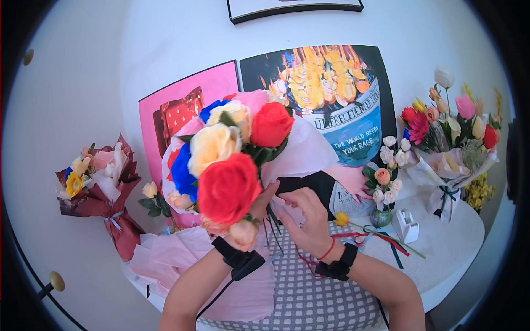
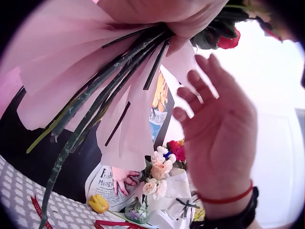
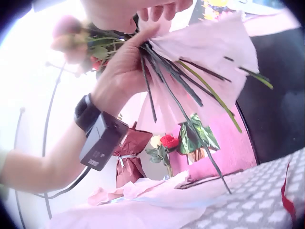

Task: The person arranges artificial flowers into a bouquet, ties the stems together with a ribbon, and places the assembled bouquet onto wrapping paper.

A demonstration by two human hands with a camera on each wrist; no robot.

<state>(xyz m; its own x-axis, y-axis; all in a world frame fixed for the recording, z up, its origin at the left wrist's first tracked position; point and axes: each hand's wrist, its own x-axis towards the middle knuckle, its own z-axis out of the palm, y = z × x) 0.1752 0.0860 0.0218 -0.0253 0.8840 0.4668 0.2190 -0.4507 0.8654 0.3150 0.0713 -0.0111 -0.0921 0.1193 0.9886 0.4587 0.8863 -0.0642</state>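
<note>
A bouquet of red, cream and blue flowers (image 1: 229, 187) is up over the table, with pink paper (image 1: 298, 157) behind it. My left hand (image 3: 125, 69) grips its bunched stems (image 2: 95, 100) just under the flowers; green stem ends fan out below against the pink paper (image 2: 126, 138). Beside the stems, on the right, my right hand (image 1: 309, 223) has its fingers loosely bent, holding nothing. In the left wrist view the right hand (image 2: 219, 129) shows its palm, apart from the stems.
A wrapped bouquet (image 1: 105, 182) stands at left, another (image 1: 450, 160) at right. A small vase (image 1: 381, 216), tape dispenser (image 1: 407, 226), yellow flower (image 1: 342, 219) and ribbons (image 1: 375, 230) sit right. Pink paper (image 1: 221, 292) covers the table's left part; posters (image 1: 348, 132) stand behind.
</note>
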